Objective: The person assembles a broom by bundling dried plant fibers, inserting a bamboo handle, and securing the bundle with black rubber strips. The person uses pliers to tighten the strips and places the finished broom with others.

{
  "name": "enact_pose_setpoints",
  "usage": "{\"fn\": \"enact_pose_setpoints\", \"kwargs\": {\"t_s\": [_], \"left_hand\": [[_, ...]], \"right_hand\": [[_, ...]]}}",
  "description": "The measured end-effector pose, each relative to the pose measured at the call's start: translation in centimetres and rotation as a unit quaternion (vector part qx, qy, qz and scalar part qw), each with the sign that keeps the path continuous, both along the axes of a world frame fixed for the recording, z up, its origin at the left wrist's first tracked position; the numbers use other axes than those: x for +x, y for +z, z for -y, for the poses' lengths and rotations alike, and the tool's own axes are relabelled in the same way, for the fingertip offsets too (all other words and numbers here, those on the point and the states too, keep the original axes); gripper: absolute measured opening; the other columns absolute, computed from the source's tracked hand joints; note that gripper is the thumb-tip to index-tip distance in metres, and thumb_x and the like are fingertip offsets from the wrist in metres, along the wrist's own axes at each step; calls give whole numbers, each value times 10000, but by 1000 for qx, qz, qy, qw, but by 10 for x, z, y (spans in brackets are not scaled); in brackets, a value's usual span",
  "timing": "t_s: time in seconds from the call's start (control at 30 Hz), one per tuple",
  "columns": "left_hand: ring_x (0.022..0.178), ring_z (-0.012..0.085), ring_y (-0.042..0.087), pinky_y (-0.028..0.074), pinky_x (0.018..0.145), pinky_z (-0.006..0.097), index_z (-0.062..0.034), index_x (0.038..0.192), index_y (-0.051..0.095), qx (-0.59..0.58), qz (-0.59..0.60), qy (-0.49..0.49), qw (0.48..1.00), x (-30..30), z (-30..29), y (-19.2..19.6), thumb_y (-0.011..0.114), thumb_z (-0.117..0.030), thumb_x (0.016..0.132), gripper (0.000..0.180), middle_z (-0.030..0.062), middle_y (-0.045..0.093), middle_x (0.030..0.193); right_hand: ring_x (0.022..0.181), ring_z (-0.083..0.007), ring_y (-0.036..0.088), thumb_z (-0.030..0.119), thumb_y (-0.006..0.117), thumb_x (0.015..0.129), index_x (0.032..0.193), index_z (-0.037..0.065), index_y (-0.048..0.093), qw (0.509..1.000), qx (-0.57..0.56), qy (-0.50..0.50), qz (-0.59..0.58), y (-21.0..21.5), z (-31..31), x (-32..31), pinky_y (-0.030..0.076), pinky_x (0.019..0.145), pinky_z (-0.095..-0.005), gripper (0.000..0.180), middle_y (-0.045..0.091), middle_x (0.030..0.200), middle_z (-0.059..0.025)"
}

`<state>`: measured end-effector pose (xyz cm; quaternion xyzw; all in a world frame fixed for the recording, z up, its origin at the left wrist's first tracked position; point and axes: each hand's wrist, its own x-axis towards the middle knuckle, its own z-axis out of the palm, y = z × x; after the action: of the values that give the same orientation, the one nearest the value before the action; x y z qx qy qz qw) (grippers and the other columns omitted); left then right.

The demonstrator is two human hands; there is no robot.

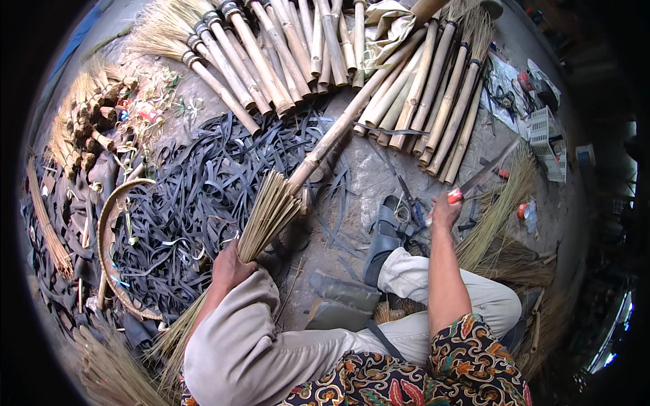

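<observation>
Straw bundle in left hand, knife in right hand

Any lettering on the red handle: too small to read. Hands well apart. Left hand clamped round bundle's lower end; stalk tips fan upward near the pole, contact cannot be told. Right hand closed on handle, blade pointing up and right, bundle well to its left

1 long knife, 1 sandal.
</observation>
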<state>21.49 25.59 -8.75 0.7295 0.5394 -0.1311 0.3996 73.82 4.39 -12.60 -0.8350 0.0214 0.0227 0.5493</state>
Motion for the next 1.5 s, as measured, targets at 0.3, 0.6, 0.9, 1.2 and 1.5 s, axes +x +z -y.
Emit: {"fn": "enact_pose_setpoints", "kwargs": {"t_s": [0.3, 0.6, 0.9, 1.2, 1.5], "left_hand": [[1062, 485, 704, 562, 937, 539, 14, 1187, 597, -18, -43, -44, 998, 3, -3, -15, 834, -367, 752, 625, 300, 735, 1090], [1092, 456, 714, 561, 965, 523, 24, 1193, 608, -38, -38, -66, 996, 9, -8, -20, 823, -405, 752, 651, 281, 748, 1112], [1069, 462, 720, 567, 954, 522, 36, 1207, 604, -50, -42, -76, 995, 8, -8, -16, 822, -401, 748, 670, 297, 746, 1099], [1115, 441, 717, 563, 990, 506, 34, 1260, 608, -70, -44, -68, 994, 9, -8, -7, 796, -380, 748, 684, 287, 742, 1157], [1132, 446, 711, 560, 1002, 510, 28, 1263, 615, -60, -27, -48, 997, 5, -2, -12, 825, -385, 755, 687, 289, 742, 1152]], "right_hand": [[887, -400, 722, 370, 562, 1072, 1104, 13, 667, 824, -283, 486, -65, 47, -71, -112, 537, 828, -486, 373, 716, 896, -262], [1003, -537, 671, 316, 518, 1051, 1104, -36, 653, 599, -383, 703, 17, 33, -128, -163, 540, 859, -558, 381, 702, 1002, -339], [998, -532, 679, 287, 528, 1043, 1169, -10, 673, 644, -386, 656, -82, 42, -134, -187, 537, 869, -559, 354, 712, 1037, -335], [1018, -533, 670, 268, 531, 1033, 1098, -19, 678, 591, -403, 697, -50, 33, -107, -210, 528, 898, -578, 329, 705, 1029, -336], [1009, -525, 678, 253, 531, 1026, 1091, -10, 675, 601, -418, 681, -6, 44, -100, -234, 534, 885, -574, 306, 710, 1047, -324]]}}
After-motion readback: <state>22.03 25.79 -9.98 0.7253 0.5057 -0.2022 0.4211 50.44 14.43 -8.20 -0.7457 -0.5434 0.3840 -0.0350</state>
